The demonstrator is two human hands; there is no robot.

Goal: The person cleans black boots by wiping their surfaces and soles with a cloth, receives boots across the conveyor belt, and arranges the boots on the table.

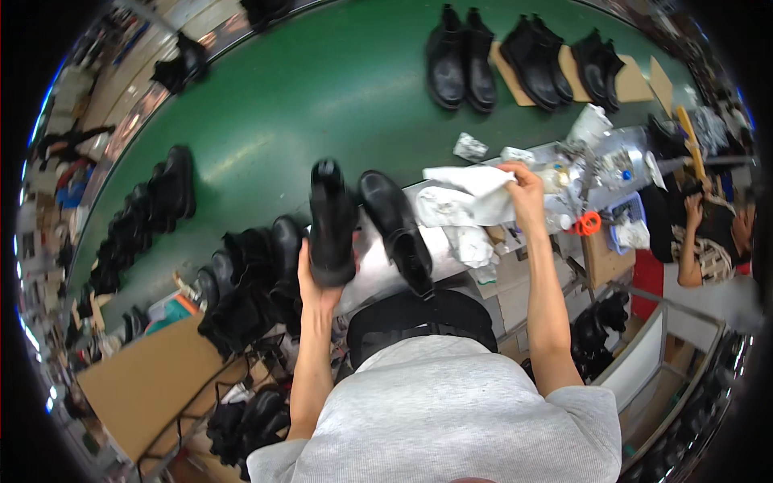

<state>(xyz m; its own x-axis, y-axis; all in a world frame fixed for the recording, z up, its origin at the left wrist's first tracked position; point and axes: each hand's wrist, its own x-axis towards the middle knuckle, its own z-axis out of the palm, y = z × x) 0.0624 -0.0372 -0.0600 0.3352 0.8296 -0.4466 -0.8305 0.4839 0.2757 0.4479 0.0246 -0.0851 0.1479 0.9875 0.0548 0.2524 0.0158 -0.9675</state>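
My left hand [322,294] grips a black boot [328,221] from below, near its heel, with the toe and shaft hard to tell apart through blur. Right beside it a second black boot [393,225] lies on the metal ledge in front of me. My right hand [525,183] pinches the edge of a white cloth [483,189], which spreads to the left from my fingers. More crumpled white cloth [471,244] lies just under it on the ledge.
Several black boots [250,282] crowd the ledge at left. Pairs of boots [535,64] stand on the green table [322,88], some against cardboard. Bottles, orange-handled scissors [586,224] and a purple basket [628,225] sit at right. A co-worker [713,217] is at far right.
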